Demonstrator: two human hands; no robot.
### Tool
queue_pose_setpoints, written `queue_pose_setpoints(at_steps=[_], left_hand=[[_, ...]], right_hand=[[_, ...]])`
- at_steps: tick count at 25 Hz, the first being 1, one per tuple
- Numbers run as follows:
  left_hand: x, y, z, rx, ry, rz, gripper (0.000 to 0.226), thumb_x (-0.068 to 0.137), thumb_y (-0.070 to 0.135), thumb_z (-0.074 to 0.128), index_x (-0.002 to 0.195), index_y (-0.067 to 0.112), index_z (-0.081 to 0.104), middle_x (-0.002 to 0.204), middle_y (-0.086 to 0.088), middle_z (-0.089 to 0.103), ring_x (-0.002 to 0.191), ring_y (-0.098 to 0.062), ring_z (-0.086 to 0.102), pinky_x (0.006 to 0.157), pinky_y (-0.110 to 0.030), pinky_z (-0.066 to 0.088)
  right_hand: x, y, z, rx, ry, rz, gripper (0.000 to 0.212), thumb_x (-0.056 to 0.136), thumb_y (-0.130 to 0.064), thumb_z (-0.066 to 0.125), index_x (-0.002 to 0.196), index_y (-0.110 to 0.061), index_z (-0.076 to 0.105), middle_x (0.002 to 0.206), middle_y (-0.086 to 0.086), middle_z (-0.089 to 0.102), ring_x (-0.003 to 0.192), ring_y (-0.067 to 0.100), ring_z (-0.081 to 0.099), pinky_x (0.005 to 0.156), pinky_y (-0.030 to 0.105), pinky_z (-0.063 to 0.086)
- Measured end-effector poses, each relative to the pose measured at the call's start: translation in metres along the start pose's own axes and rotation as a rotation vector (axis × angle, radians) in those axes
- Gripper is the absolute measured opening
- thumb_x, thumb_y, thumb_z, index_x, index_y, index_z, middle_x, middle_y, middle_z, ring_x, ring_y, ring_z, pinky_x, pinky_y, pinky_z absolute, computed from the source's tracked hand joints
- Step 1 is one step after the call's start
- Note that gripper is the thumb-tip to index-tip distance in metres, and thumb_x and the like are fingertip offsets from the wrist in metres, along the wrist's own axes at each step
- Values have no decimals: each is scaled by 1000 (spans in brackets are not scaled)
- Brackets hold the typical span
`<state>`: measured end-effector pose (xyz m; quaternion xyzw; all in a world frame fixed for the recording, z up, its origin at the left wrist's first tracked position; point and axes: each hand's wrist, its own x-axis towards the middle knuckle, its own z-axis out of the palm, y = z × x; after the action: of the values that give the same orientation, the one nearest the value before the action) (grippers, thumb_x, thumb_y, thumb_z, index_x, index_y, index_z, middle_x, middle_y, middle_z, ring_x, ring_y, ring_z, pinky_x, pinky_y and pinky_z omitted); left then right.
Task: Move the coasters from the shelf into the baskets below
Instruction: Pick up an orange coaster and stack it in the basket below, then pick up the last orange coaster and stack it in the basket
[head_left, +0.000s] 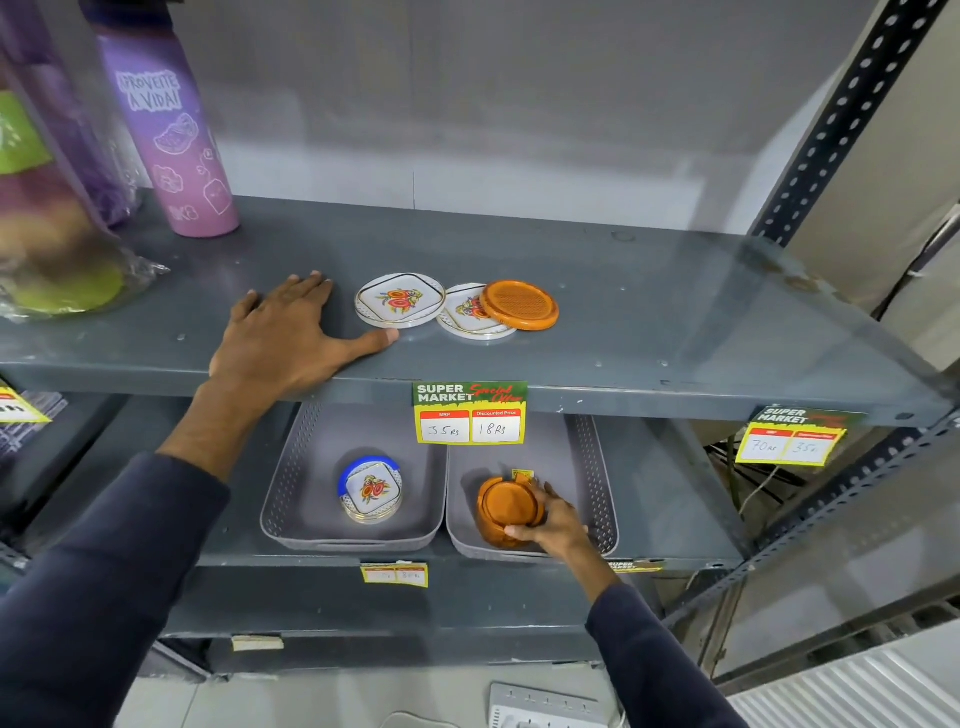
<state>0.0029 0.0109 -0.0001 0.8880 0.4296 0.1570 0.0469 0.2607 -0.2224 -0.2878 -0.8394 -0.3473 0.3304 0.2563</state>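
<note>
Three coasters lie on the grey shelf (623, 322): a white floral coaster (399, 300), a second white floral coaster (465, 318) partly under an orange coaster (518, 304). My left hand (291, 332) rests flat on the shelf, fingers spread, thumb tip just short of the first white coaster. Below stand two grey baskets. The left basket (291, 499) holds a stack of white floral coasters (370, 491) on a blue one. In the right basket (597, 499) my right hand (550, 519) grips a stack of orange coasters (506, 512).
A purple bottle (171, 140) and wrapped bottles (57, 234) stand at the shelf's left end. A price tag (470, 413) hangs from the shelf edge above the baskets. A perforated metal upright (841, 119) rises at the right. A white power strip (545, 709) lies on the floor.
</note>
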Motion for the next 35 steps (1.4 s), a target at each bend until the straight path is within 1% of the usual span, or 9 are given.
queue_pose_setpoints(at_steps=[3, 5, 8, 11, 17, 22, 24, 26, 35], left_hand=[[-1, 0, -1, -3, -7, -4, 121, 63, 99, 31, 151, 17, 35, 162, 0, 29, 150, -19, 24, 120, -48, 15], [-1, -1, 0, 1, -9, -3, 120, 64, 98, 31, 152, 17, 34, 162, 0, 28, 150, -19, 23, 121, -48, 15], [-1, -1, 1, 20, -21, 1, 120, 65, 98, 29, 152, 16, 33, 163, -1, 27, 150, -19, 22, 121, -48, 14], [-1, 1, 1, 26, -38, -4, 120, 65, 98, 28, 154, 16, 30, 164, -1, 25, 151, -19, 20, 122, -48, 12], [-2, 2, -1, 46, -66, -8, 127, 61, 101, 19, 155, 16, 27, 165, 0, 22, 151, -18, 17, 122, -48, 11], [-3, 3, -2, 24, -56, -20, 125, 61, 100, 24, 155, 18, 28, 165, 4, 21, 151, -15, 16, 122, -46, 10], [-3, 3, -2, 17, -49, -25, 125, 61, 100, 26, 155, 18, 28, 165, 4, 22, 151, -14, 17, 122, -45, 10], [-3, 3, -2, 14, -40, -29, 125, 61, 100, 26, 155, 19, 28, 164, 5, 23, 151, -13, 17, 122, -45, 10], [-3, 1, 0, 7, -29, -24, 126, 59, 101, 23, 154, 19, 29, 164, 6, 24, 151, -13, 18, 122, -45, 11]], right_hand=[[-28, -30, -11, 2, 144, -95, 130, 47, -89, 69, 157, -35, 24, 166, -2, 27, 152, 31, 28, 121, 59, 29], [-58, -50, -23, 110, 324, -238, 106, 65, -65, 81, 153, -31, 35, 159, -8, 38, 147, 22, 37, 117, 46, 40], [-116, -86, -48, 184, 589, -504, 64, 74, -39, 88, 131, -35, 61, 126, -11, 65, 109, 10, 63, 84, 26, 53], [-171, -129, -78, 218, 774, -771, 46, 74, -32, 90, 115, -18, 74, 98, -4, 70, 81, 15, 65, 71, 25, 52], [-188, -216, -140, 299, 953, -955, 47, 80, -30, 83, 119, -8, 70, 98, 3, 71, 82, 21, 65, 71, 29, 52], [-124, -255, -167, 239, 749, -654, 88, 74, -42, 87, 149, -22, 43, 132, -1, 62, 113, 15, 59, 93, 31, 52], [-99, -255, -169, 139, 577, -483, 111, 70, -57, 83, 157, -28, 20, 150, 3, 50, 136, 22, 45, 113, 44, 39], [-86, -253, -168, 3, 489, -380, 118, 70, -67, 78, 158, -31, 7, 151, 3, 50, 144, 30, 37, 116, 54, 26], [-95, -253, -166, 89, 648, -562, 99, 68, -56, 86, 142, -31, 24, 127, -2, 64, 126, 23, 53, 109, 48, 32]])
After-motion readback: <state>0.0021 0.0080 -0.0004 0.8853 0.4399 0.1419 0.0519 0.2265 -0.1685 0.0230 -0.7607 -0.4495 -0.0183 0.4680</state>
